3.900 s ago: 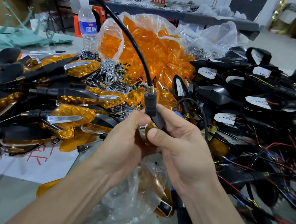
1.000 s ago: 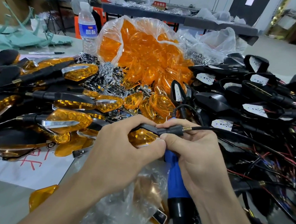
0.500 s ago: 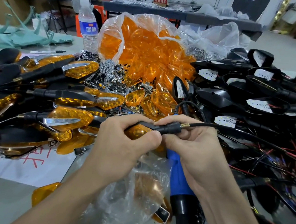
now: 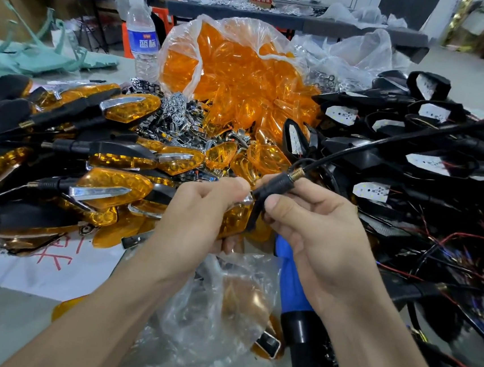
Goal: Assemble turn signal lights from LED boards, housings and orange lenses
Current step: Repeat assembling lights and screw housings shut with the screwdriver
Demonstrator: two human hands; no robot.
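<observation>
Both hands hold one turn signal light (image 4: 236,218) at the centre, its orange lens facing me and its black stem pointing up-right. My left hand (image 4: 199,214) grips the lens end. My right hand (image 4: 310,228) pinches the black stem below its brass thread, and the black cable (image 4: 386,141) runs off to the upper right. A clear bag of orange lenses (image 4: 239,73) stands behind. Finished lights (image 4: 110,188) are piled on the left. Black housings with white LED boards (image 4: 373,191) and wires are heaped on the right.
A blue-and-black power tool (image 4: 295,292) lies under my right wrist. A crumpled clear bag (image 4: 208,307) sits under my forearms. Chrome trim pieces (image 4: 180,109) are scattered mid-table. A water bottle (image 4: 141,37) stands at the back left near green bags.
The light has tilted in my hands: its stem now points up-right and the lens faces me more. Both hands keep their hold.
</observation>
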